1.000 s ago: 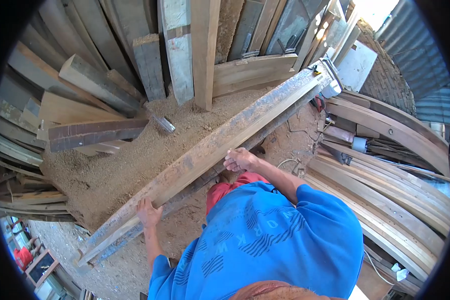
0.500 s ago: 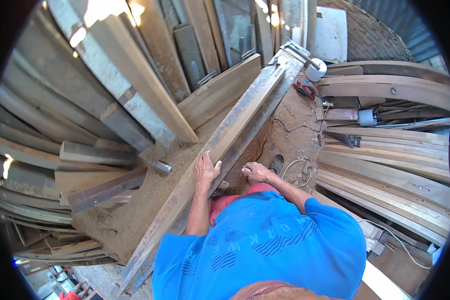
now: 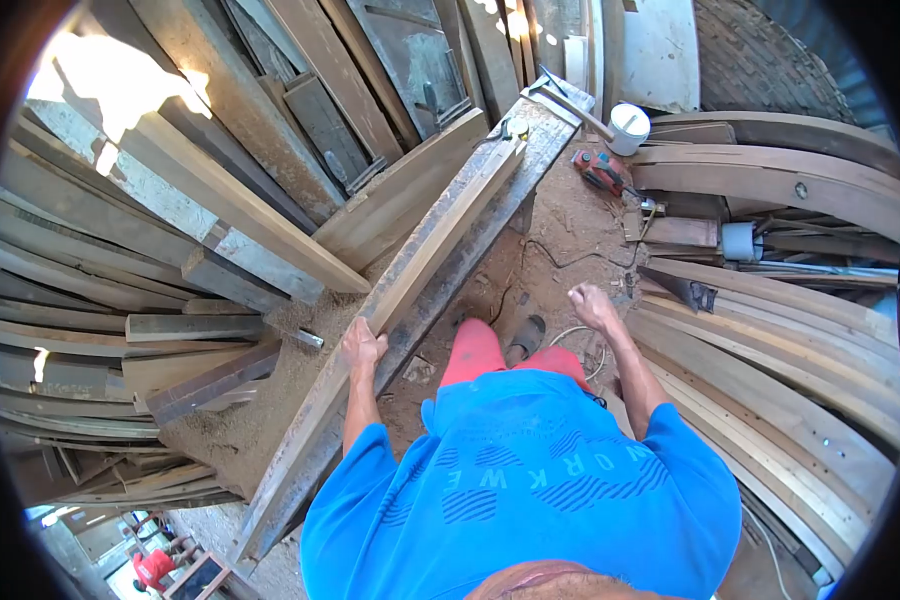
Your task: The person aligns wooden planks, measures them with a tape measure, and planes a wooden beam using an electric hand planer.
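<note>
At the long wooden beam (image 3: 443, 226), we see the left hand (image 3: 364, 345) resting with its fingers bent against the wood, though we cannot tell whether they grip it. Well to its right, we find the right hand (image 3: 592, 306) held above the dirt floor (image 3: 490, 275), narrow, its fingers drawn into a loose fist. The beam lies slantwise along the worn bench (image 3: 450, 277), between the bench's lower left end and a point short of its far end. Just past the beam's upper tip we see a small metal tool (image 3: 516, 128) on the bench, and beyond it a long-handled tool (image 3: 582, 112) lies across the far end, its handle reaching toward a white bucket (image 3: 629, 128). Near the bucket, a red power tool (image 3: 599, 172) sits on the floor. Beneath the right hand we notice a sandal (image 3: 527, 337) and a pale looped cable (image 3: 602, 357). To our left, a metal tube (image 3: 310, 338) lies in sawdust (image 3: 232, 440), with leaning boards (image 3: 260, 205) around it; to our right are stacked planks (image 3: 770, 365). At the lower left, farther off, we see another person (image 3: 153, 568) in red.
</note>
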A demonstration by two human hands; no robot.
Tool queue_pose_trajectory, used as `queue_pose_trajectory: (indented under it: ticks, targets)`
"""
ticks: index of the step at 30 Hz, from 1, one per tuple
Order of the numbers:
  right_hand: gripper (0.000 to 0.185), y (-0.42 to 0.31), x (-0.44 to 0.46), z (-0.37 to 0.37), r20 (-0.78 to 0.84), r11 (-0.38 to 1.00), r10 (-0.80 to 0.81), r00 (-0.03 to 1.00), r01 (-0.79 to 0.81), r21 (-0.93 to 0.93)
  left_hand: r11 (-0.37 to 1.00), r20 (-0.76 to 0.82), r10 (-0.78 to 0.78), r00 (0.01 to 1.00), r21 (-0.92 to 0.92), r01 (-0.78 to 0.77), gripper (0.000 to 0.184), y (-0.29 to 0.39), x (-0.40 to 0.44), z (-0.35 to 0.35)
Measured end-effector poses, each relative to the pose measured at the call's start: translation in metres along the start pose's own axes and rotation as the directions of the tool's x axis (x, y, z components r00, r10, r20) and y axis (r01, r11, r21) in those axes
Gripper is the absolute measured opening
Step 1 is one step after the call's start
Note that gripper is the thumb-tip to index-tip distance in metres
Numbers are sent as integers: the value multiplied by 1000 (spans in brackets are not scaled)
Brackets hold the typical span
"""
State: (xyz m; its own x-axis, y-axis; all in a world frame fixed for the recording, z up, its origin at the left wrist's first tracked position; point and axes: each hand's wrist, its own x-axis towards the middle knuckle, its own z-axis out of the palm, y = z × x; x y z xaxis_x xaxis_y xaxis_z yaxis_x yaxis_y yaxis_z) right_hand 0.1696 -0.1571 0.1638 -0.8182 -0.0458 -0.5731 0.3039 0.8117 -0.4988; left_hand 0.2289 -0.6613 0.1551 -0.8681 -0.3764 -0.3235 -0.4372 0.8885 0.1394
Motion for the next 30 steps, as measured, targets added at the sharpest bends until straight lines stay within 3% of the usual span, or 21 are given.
queue_pose_trajectory:
  ticks: [5, 12, 16, 22, 23, 26, 28, 30]
  targets:
    - [40, -29, 68, -30, -146, 984, -176, 974, 180, 16, 984, -62, 137, 989, -109, -143, 51, 81, 42, 2]
    - [35, -95, 139, -106, -127, 965, -259, 957, 251, -78, 871, -105, 396, 912, -270, -410, 47, 216, 131, 20]
    - [39, -118, 173, -143, -201, 973, -221, 954, 202, -109, 868, -124, 397, 909, -273, -416, 46, 256, 153, 22]
    - [43, -122, 248, -152, -142, 943, -298, 944, 268, -195, 870, -154, 364, 919, -296, -394, 50, 267, 155, 41]
    - [50, -131, 259, -158, -65, 942, -247, 967, 224, -249, 883, -114, 341, 933, -301, -359, 51, 267, 154, 39]
    - [53, -137, 305, -160, -47, 874, -376, 925, 337, -350, 919, -13, 267, 964, -299, -258, 53, 277, 157, 21]
    - [54, -169, 323, -173, 44, 889, -274, 961, 271, -368, 944, 65, 212, 975, -271, -187, 55, 286, 156, 10]
    - [55, -173, 361, -175, 160, 836, -362, 918, 396, -379, 946, -176, 186, 967, -233, -225, 51, 303, 156, 35]
